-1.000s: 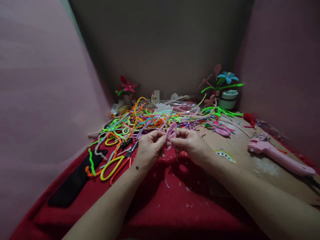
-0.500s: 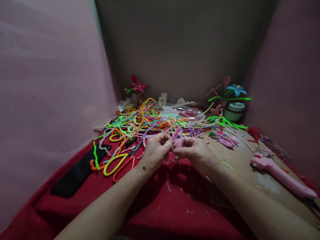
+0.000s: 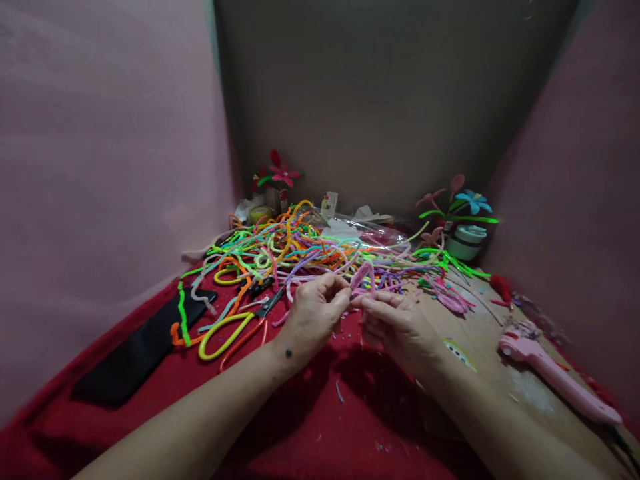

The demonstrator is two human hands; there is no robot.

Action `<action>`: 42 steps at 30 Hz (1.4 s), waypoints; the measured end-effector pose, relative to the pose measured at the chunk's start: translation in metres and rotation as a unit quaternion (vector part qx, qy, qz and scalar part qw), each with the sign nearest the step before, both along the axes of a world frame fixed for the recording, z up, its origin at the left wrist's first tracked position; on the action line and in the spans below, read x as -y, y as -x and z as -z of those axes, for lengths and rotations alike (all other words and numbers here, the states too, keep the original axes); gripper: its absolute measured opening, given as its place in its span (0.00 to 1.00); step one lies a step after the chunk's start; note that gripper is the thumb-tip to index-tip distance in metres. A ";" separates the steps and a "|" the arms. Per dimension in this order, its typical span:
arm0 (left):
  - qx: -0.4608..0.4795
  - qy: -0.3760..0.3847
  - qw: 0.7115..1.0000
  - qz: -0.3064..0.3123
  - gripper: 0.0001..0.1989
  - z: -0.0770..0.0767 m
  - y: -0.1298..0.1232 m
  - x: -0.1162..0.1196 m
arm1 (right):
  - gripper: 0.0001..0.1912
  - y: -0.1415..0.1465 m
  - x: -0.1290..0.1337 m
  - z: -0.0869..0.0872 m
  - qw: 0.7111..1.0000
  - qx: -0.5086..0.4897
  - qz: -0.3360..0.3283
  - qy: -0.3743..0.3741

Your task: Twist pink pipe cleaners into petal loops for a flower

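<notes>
A pink pipe cleaner (image 3: 362, 275), bent into a narrow loop, stands up between my hands above the red cloth. My left hand (image 3: 320, 308) pinches it at the lower left between thumb and fingers. From the other side, my right hand (image 3: 393, 321) grips its lower right end with thumb and forefinger, the other fingers curled below. Both sets of fingertips nearly meet and hide the bottom of the loop. Scissors (image 3: 240, 328) with yellow and orange handles lie left of my left hand, blades pointing toward the pipe cleaner heap (image 3: 300, 247).
A black flat slab (image 3: 130, 363) lies at left on the red cloth (image 3: 320, 413). At right, a pink glue gun (image 3: 555, 373) rests on a brown board (image 3: 465, 327). Behind stand a pale green pot (image 3: 465, 241), a blue flower (image 3: 473, 200) and a pink flower (image 3: 284, 175).
The pink loop has tilted and widened at its right side, and my right fingers have shifted along its lower end. The whole view has moved slightly.
</notes>
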State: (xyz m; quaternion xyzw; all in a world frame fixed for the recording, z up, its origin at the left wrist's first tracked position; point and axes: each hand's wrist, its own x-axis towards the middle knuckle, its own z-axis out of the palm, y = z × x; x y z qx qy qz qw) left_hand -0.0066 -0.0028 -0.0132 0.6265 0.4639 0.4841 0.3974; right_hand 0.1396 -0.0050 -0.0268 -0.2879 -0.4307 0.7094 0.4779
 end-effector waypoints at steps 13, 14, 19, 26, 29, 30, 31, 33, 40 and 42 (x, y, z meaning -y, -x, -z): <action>0.024 0.065 0.996 0.054 0.06 0.015 0.000 -0.004 | 0.08 -0.002 -0.006 0.003 0.984 0.054 0.148 -0.084; 0.027 0.064 0.996 0.054 0.06 0.015 0.000 -0.004 | 0.08 -0.001 -0.006 0.003 0.981 0.070 0.155 -0.093; 0.020 0.067 0.996 0.051 0.06 0.016 0.000 -0.002 | 0.07 0.002 -0.003 0.005 0.973 0.116 0.164 -0.116; 0.007 0.067 0.996 0.065 0.08 0.021 0.002 -0.003 | 0.05 0.002 -0.005 0.008 0.976 0.102 0.148 -0.123; 0.003 0.071 0.995 0.063 0.07 0.019 0.003 -0.002 | 0.03 0.001 -0.005 0.009 0.981 0.081 0.130 -0.121; 0.001 0.070 0.996 0.062 0.07 0.018 0.003 -0.002 | 0.03 0.001 -0.004 0.010 0.982 0.078 0.126 -0.118; 0.000 0.069 0.996 0.062 0.07 0.018 0.003 -0.002 | 0.04 0.001 -0.004 0.010 0.983 0.076 0.123 -0.114; -0.003 0.062 0.996 0.064 0.07 0.018 0.004 -0.002 | 0.04 0.001 -0.004 0.010 0.984 0.071 0.124 -0.102; -0.020 0.048 0.997 0.061 0.06 0.022 0.004 -0.003 | 0.04 0.000 -0.004 0.011 0.984 0.075 0.123 -0.106; -0.021 0.052 0.996 0.066 0.06 0.022 0.004 -0.003 | 0.04 -0.001 -0.005 0.011 0.979 0.097 0.133 -0.124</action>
